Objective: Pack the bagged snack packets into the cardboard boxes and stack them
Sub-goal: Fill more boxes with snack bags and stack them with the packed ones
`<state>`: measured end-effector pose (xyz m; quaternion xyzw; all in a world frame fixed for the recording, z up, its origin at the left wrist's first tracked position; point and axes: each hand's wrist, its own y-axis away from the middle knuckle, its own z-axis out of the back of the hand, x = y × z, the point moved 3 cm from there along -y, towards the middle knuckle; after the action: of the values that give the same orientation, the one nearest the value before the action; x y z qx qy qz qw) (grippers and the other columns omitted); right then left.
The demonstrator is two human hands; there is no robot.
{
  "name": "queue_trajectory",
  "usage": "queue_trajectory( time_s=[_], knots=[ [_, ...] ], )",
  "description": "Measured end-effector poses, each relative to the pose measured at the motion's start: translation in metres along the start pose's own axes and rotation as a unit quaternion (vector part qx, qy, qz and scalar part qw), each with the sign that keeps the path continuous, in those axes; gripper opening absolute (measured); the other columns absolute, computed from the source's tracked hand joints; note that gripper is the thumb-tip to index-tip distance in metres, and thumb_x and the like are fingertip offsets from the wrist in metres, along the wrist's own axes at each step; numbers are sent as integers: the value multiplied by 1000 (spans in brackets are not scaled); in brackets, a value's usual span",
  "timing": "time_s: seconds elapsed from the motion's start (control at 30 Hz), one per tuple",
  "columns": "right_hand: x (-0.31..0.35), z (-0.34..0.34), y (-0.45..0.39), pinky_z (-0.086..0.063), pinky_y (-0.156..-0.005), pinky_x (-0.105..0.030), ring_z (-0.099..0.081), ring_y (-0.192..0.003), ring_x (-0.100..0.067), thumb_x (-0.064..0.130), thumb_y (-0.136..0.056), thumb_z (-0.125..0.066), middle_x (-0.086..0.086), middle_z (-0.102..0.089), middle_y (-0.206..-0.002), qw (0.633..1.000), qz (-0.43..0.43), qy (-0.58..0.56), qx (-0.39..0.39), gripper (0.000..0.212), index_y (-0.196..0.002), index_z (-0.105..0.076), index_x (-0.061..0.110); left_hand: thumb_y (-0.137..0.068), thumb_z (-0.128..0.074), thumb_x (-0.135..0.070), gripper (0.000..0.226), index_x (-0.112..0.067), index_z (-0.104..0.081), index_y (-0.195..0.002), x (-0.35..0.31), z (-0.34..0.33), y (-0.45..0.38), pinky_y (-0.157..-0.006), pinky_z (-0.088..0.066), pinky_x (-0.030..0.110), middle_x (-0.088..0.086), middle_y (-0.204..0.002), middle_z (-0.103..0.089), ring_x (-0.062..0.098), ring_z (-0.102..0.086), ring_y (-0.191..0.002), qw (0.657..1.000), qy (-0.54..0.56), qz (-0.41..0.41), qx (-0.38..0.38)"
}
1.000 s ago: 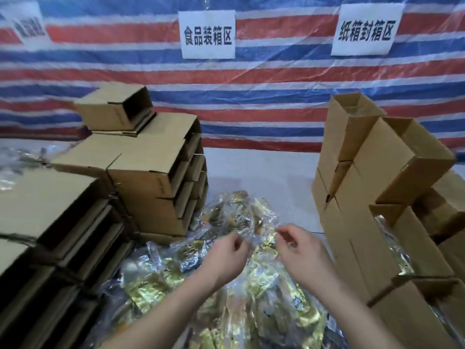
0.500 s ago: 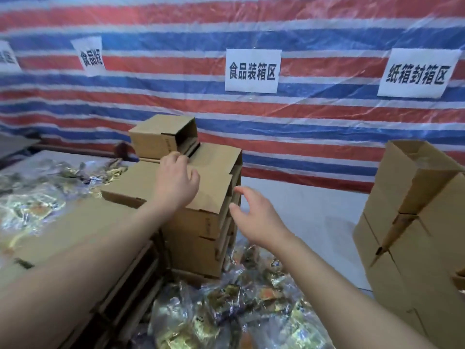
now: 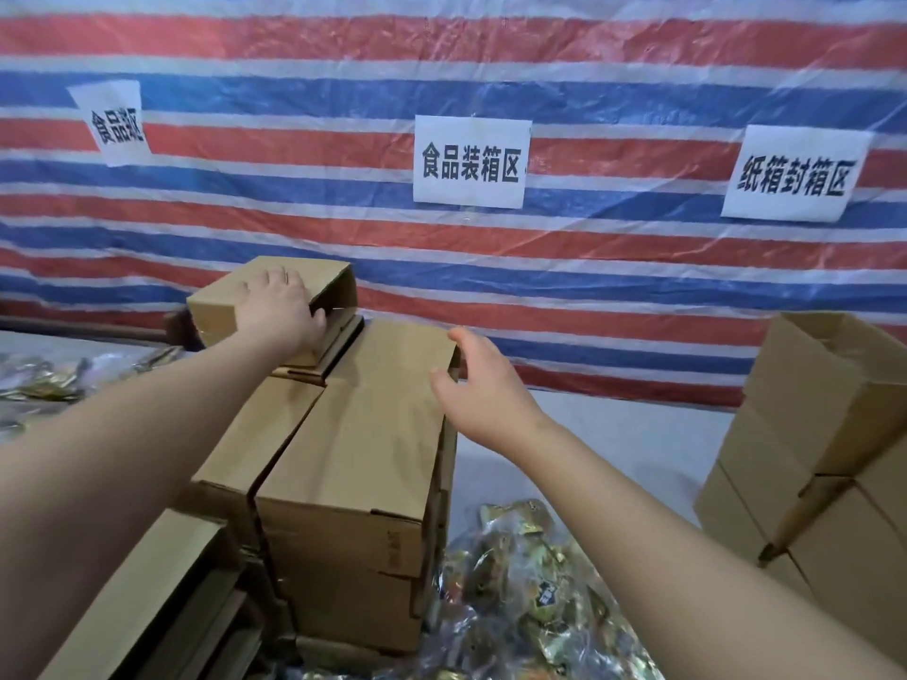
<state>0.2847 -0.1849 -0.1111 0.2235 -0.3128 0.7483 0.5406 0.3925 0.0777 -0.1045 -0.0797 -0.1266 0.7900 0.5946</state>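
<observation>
While the left hand (image 3: pixel 282 314) gripped the small brown open-ended cardboard box (image 3: pixel 275 306) atop the stack of brown folded cartons (image 3: pixel 353 458), light, stiff, probably best held by its edges, the right hand (image 3: pixel 478 385) hovered open above crinkly bagged snack packets (image 3: pixel 530 596).

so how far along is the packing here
Done: boxes stacked at right, contents unseen. In hand: left hand grips the open-ended top box on the left stack; right hand reaches open, touching nothing. Left: bagged snack packets still loose on the table.
</observation>
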Motion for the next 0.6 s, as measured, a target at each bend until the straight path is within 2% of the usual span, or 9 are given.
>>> queue_trajectory(
  time_s=[0.13,0.23,0.27,0.3,0.37,0.4,0.47,0.6],
  knots=[
    [-8,-4,1,-35,-115,-41,-38,-140,-17,35,-97,-51,2,-40,-152,1000,-14,1,-1,58,-151,-36,21,-98,-41,-27,45,-8,-47,-138,5,-5,-7,-110,-37,54,16,-137,-53,37,-47,-127,1000,16,3,15],
    [-9,-1,0,-36,-114,-42,-39,-138,-17,35,-97,-52,1,-42,-150,1000,-15,17,0,56,-149,-38,21,-98,-41,-21,36,-10,-54,-129,9,10,-7,-102,-44,52,16,-126,-59,36,-53,-118,999,31,-2,-23],
    [-8,3,-1,-36,-113,-41,-39,-138,-18,34,-97,-52,1,-41,-150,1000,-18,22,-1,56,-149,-38,21,-98,-41,-22,33,-12,-56,-125,10,20,-4,-96,-49,50,15,-119,-61,35,-55,-111,999,37,-3,-37],
    [-5,8,-3,-37,-113,-41,-40,-138,-20,34,-97,-52,0,-41,-150,999,-18,27,-5,55,-149,-38,20,-98,-40,-23,30,-14,-58,-120,10,32,0,-82,-52,45,13,-106,-62,32,-58,-98,998,45,0,-53],
    [5,21,-9,-38,-110,-39,-41,-137,-23,33,-98,-52,-1,-40,-151,999,-14,41,-20,54,-148,-38,19,-97,-40,-24,24,-18,-60,-110,9,61,9,-55,-41,33,6,-83,-56,23,-51,-69,994,63,4,-89],
    [12,30,-13,-39,-106,-36,-42,-136,-23,32,-98,-52,-1,-41,-150,999,-9,42,-32,53,-147,-39,19,-96,-40,-25,24,-19,-60,-107,7,77,14,-51,-38,31,5,-80,-56,21,-49,-65,992,82,-9,-100],
    [27,51,-19,-39,-104,-36,-43,-136,-24,32,-99,-53,-2,-41,-150,997,0,45,-57,52,-148,-39,19,-94,-41,-26,29,-18,-65,-107,-1,107,24,-56,-47,33,6,-84,-62,23,-56,-71,983,129,-67,-108],
    [49,105,-24,-36,-110,-41,-39,-139,-26,32,-97,-54,-6,-38,-153,991,20,78,-102,58,-150,-36,17,-95,-44,-27,30,-25,-69,-112,-24,161,61,-55,-48,29,-1,-79,-62,16,-57,-69,965,195,-153,-90]
  ],
)
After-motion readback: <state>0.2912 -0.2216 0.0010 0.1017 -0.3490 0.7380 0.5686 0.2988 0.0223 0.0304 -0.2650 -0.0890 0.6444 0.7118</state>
